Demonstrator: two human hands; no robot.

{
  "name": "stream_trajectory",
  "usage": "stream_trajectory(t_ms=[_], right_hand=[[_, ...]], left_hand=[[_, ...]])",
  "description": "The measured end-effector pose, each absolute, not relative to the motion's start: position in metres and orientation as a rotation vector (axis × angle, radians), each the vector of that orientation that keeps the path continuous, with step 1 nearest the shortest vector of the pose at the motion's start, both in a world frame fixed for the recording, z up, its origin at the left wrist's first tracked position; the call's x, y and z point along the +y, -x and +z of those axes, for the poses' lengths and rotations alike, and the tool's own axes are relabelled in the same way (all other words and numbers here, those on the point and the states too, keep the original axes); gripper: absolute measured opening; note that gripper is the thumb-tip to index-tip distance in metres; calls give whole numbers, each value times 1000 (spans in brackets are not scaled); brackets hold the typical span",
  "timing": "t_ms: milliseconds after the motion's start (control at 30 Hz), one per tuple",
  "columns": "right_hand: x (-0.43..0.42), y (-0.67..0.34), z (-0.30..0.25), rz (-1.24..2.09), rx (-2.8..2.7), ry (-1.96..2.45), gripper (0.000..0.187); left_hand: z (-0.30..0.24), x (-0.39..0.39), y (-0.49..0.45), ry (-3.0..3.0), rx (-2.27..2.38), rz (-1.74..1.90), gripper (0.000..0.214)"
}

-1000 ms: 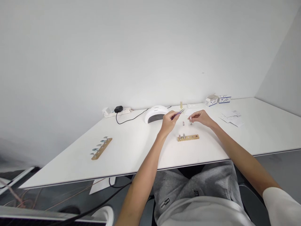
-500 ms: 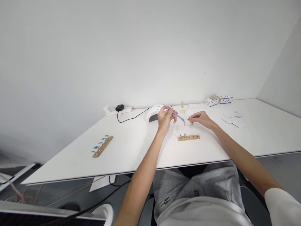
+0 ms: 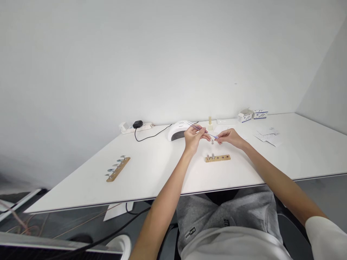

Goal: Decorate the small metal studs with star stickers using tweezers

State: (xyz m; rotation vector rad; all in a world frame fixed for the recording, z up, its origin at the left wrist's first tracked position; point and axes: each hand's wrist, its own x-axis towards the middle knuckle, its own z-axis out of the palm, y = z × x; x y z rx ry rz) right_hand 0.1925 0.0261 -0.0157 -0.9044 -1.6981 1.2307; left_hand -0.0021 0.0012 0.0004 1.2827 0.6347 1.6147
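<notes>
Slim purple tool (image 3: 215,137) at centre, tip right up against the right hand's fingertips!

Here's the left hand (image 3: 193,139), pinching that smooth, narrow shaft at a slant; the right hand (image 3: 230,138) has its fingertips pressed together at the tip, whatever lies between them too small to tell. Just beside, at six o'clock, a small glassy piece (image 3: 212,142); farther down that line, a flat wooden strip (image 3: 222,158) with dark round spots, two shiny pieces standing at its left end. Eight o'clock, a second wooden strip (image 3: 118,170) bearing glossy discs. Nine o'clock, a domed white plastic lamp (image 3: 180,126); twelve, a tan-capped bottle (image 3: 209,122); two, printed cardboard boxes (image 3: 245,116); three, flat paper sheets (image 3: 268,137).
</notes>
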Motion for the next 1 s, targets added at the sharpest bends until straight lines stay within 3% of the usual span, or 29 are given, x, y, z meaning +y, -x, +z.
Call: stream_trajectory(t_ms=[1000], right_hand=[[25,-191,-15,1205,-1724,904,25]], left_hand=[[-1,2,3,-1320,647,1620,40]])
